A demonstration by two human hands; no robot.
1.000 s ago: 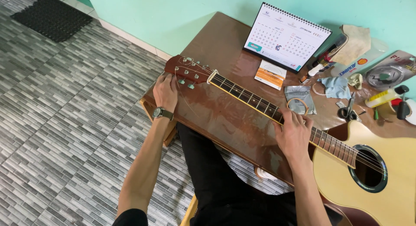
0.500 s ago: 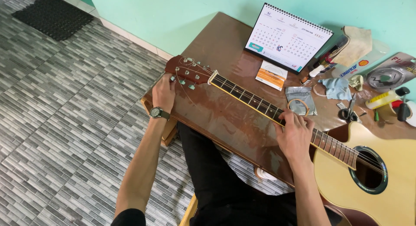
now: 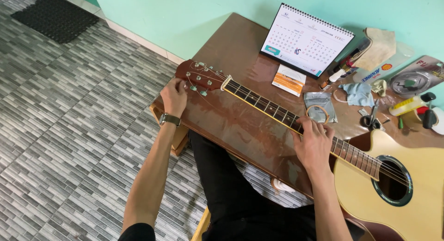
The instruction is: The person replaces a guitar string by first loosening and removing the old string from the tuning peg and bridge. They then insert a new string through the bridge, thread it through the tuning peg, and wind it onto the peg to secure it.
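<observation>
An acoustic guitar with a pale top lies across a brown table, its neck running up and left to a reddish headstock. My left hand, with a watch on the wrist, pinches a tuning peg on the near side of the headstock. My right hand rests palm-down on the neck and strings close to the body, fingers spread over the frets.
A desk calendar stands at the table's back. A small orange-and-white packet, a clear bag with a coiled string, a blue cloth, scissors and bottles lie at the right. Grey tiled floor and a black mat are at left.
My left hand has shifted a little along the headstock's near edge and now pinches a tuning peg. My right hand stays on the neck.
</observation>
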